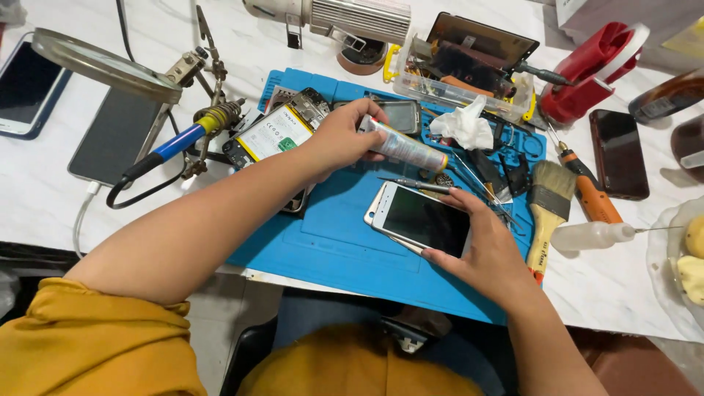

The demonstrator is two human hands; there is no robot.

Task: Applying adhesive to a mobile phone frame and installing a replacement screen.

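The left hand [339, 139] grips a silver glue tube [405, 146], fingers wrapped around it, above the blue mat [323, 235]; the right hand [488, 253] clasps a white phone [419, 219] by its edges, over the mat

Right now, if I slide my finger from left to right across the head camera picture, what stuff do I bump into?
Dark tablet → blue-handled soldering iron → left hand holding a glue tube → white phone in the right hand → paintbrush → orange screwdriver → dark phone.

White phone [420, 218], dark screen up, on blue mat; glue tube [405, 146] above.
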